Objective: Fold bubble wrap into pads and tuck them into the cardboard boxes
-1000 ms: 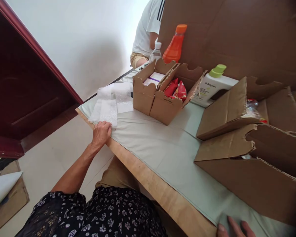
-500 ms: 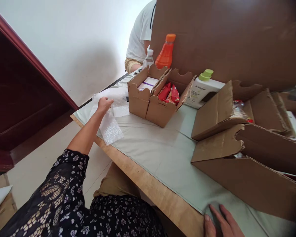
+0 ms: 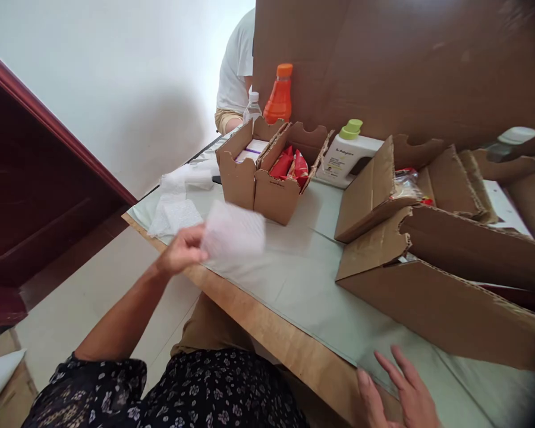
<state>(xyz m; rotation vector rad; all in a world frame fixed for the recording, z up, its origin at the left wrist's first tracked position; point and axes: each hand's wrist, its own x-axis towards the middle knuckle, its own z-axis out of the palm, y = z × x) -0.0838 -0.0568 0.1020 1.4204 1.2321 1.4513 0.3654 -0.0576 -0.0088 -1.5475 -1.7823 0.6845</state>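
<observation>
My left hand [image 3: 185, 249] pinches the edge of a bubble wrap bag [image 3: 235, 230], which hangs over the table and is blurred by motion. More bubble wrap pieces [image 3: 182, 215] lie behind that hand at the table's left end. At the lower right, my right hand [image 3: 401, 389] has its fingers spread over the table's front edge and holds nothing. Ahead of the bag stand two small cardboard boxes, one with white packs [image 3: 252, 151] and the other [image 3: 276, 199] with red packets [image 3: 294, 165].
Larger cardboard boxes [image 3: 437, 309] fill the right side. Behind stand a white bottle with a green cap [image 3: 345, 156], an orange bottle [image 3: 279, 98] and a clear bottle [image 3: 252, 108]. A person in a white shirt [image 3: 236, 68] sits beyond a tall cardboard panel [image 3: 383, 65].
My left hand has come back from the bubble wrap pile toward the right, now with one bag in it. My right hand has lifted slightly, its fingers more spread.
</observation>
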